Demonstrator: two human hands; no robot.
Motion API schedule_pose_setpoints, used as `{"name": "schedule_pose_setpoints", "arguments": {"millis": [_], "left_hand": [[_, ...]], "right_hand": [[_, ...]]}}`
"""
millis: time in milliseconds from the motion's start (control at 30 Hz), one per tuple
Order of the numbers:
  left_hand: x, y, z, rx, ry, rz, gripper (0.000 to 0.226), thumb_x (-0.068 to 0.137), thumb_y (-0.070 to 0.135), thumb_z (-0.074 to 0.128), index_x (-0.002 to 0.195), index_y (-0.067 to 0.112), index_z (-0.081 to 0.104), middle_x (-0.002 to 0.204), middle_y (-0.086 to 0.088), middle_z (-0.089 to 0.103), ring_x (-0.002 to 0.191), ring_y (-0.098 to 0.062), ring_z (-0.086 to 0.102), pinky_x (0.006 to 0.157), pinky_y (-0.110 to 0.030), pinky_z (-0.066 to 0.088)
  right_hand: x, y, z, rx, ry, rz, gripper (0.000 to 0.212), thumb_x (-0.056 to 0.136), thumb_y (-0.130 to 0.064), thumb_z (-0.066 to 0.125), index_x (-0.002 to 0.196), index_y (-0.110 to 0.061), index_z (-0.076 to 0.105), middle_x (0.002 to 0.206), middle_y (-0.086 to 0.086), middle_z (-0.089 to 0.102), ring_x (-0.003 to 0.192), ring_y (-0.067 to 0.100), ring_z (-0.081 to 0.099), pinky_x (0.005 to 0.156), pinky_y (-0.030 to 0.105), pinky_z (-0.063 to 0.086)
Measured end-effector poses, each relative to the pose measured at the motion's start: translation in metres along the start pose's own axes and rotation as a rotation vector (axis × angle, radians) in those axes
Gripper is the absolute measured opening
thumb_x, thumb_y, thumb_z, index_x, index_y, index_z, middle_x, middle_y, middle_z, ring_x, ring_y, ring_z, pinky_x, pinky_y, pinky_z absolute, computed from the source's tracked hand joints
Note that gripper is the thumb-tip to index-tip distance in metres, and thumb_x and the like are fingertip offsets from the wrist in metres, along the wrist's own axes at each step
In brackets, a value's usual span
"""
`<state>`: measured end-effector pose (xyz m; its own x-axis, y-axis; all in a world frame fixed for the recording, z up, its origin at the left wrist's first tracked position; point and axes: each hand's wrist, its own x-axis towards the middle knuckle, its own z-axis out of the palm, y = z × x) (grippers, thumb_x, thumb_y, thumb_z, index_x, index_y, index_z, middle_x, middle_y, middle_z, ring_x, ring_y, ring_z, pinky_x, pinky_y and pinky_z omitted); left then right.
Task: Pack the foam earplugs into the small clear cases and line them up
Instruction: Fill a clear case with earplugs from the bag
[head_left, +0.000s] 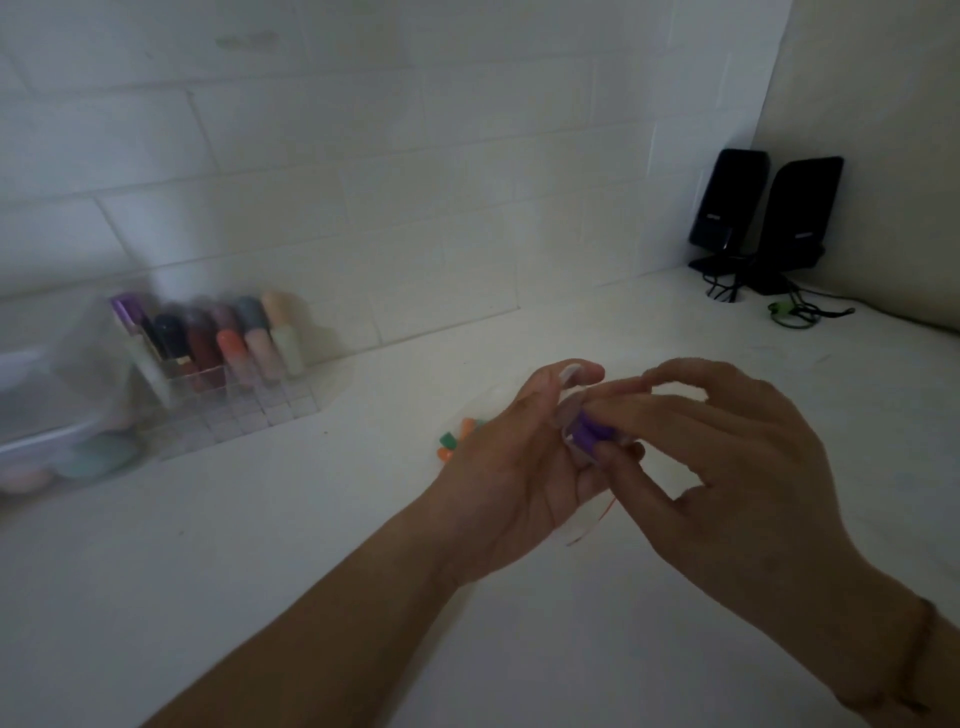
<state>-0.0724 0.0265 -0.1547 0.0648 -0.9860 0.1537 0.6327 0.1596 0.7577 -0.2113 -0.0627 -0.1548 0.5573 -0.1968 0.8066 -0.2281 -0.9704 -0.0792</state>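
— Hands meet at the lower middle of the frame: our left hand cups a small clear case, and our right hand pinches purple foam earplugs at its mouth.

— Why do we hold it up off the desk rather than working flat?

— We judge it gives us a brace. The case is thin, glossy plastic and nearly invisible in this dim light, so our left fingers curl round it to keep it from slipping while the right thumb and forefinger feed the plugs in.

— And the plugs themselves?

— Short, matte cylinders with rounded ends; soft foam, we expect, so they should squash in and spring back. Whether they sit fully inside the case we cannot tell.

— Where is the rest of the stock?

— Loose orange and green earplugs lie on the white desk just left of our left hand, partly hidden behind it. Keeping them close likely saves reaching.

— Anything else around us?

— At the left, a clear gridded organiser stands upright tubes against the tiled wall, blurred. Two black speakers with their cables stand in the upper right corner.
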Motion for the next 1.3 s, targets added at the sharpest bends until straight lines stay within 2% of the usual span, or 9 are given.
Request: {"name": "schedule_pose_setpoints", "arguments": {"millis": [200,400,633,767,867,967,1067,1167,1300], "left_hand": [[-0.001,0.006,-0.003,-0.03,0.017,0.002,0.033,0.095,0.03,0.042,0.118,0.008,0.049,0.115,-0.02,0.055,0.097,-0.028,0.059,0.082,-0.031,0.053],[-0.003,0.008,-0.004,0.068,0.014,0.044,0.06,0.084,-0.012,0.048,0.137,0.016,0.042,0.137,-0.02,0.054,0.104,-0.041,0.065,0.087,-0.036,0.057],[-0.01,0.004,0.001,0.593,-0.082,0.119,0.091,0.086,-0.011,0.052,0.146,0.045,0.013,0.158,-0.002,0.027,0.138,-0.016,0.041,0.102,-0.047,0.045],[-0.009,0.003,0.005,0.704,-0.012,0.238,0.087,0.082,-0.012,0.06,0.146,0.033,0.022,0.151,0.0,0.04,0.121,-0.019,0.059,0.094,-0.042,0.051],[-0.008,0.009,0.004,0.827,0.172,0.406,0.062,0.078,0.012,0.073,0.132,0.025,0.045,0.134,0.003,0.058,0.099,-0.025,0.07,0.083,-0.038,0.056],[-0.009,0.019,-0.01,1.337,0.293,0.443,0.066,0.071,0.043,0.074,0.13,0.033,0.047,0.133,0.017,0.052,0.118,-0.013,0.057,0.096,-0.037,0.049],[-0.011,0.023,-0.02,1.761,0.095,0.191,0.101,0.059,0.067,0.075,0.142,0.05,0.02,0.144,0.037,0.023,0.14,0.003,0.021,0.118,-0.037,0.023],[-0.01,0.02,-0.025,1.935,-0.077,0.009,0.119,0.056,0.073,0.075,0.143,0.055,-0.004,0.135,0.052,-0.002,0.142,0.008,-0.007,0.118,-0.037,-0.012],[-0.008,0.015,-0.029,1.976,-0.062,-0.017,0.116,0.06,0.069,0.075,0.147,0.05,0.0,0.142,0.037,0.019,0.138,0.011,0.007,0.115,-0.035,-0.019]], "right_hand": [[0.001,-0.001,0.001,0.08,-0.016,-0.003,0.025,0.089,-0.031,0.06,0.102,-0.016,0.075,0.108,-0.005,0.072,0.11,0.025,0.062,0.086,0.045,0.05],[0.007,0.008,-0.008,0.357,0.046,0.296,0.021,0.094,-0.04,0.048,0.094,-0.03,0.067,0.096,-0.03,0.06,0.088,-0.005,0.056,0.067,0.009,0.041],[0.01,0.006,-0.006,0.562,-0.242,0.363,0.024,0.074,-0.06,0.06,0.084,-0.041,0.07,0.098,-0.02,0.067,0.093,0.012,0.062,0.064,0.031,0.048],[0.017,0.011,-0.014,0.79,-0.324,0.46,0.023,0.073,-0.055,0.07,0.083,-0.034,0.071,0.091,-0.008,0.069,0.082,0.014,0.061,0.071,0.031,0.05],[0.021,0.027,-0.014,1.026,-0.123,0.711,0.017,0.076,-0.034,0.065,0.087,-0.023,0.071,0.083,-0.001,0.071,0.07,0.011,0.059,0.067,0.026,0.047],[0.02,0.057,-0.002,0.801,-0.075,0.807,0.008,0.088,-0.015,0.065,0.096,-0.012,0.067,0.078,0.002,0.07,0.064,0.014,0.06,0.061,0.029,0.051],[0.011,0.079,0.017,0.526,-0.217,0.839,0.008,0.091,-0.012,0.064,0.098,-0.011,0.067,0.073,0.001,0.069,0.055,0.01,0.062,0.055,0.022,0.051],[0.005,0.082,0.038,0.436,-0.331,0.862,0.006,0.09,-0.015,0.065,0.094,-0.012,0.069,0.072,-0.004,0.069,0.056,0.012,0.063,0.06,0.027,0.051],[0.007,0.079,0.055,0.221,-0.365,0.774,0.011,0.089,-0.023,0.066,0.097,-0.016,0.07,0.085,-0.002,0.065,0.077,0.015,0.061,0.075,0.02,0.042]]}}
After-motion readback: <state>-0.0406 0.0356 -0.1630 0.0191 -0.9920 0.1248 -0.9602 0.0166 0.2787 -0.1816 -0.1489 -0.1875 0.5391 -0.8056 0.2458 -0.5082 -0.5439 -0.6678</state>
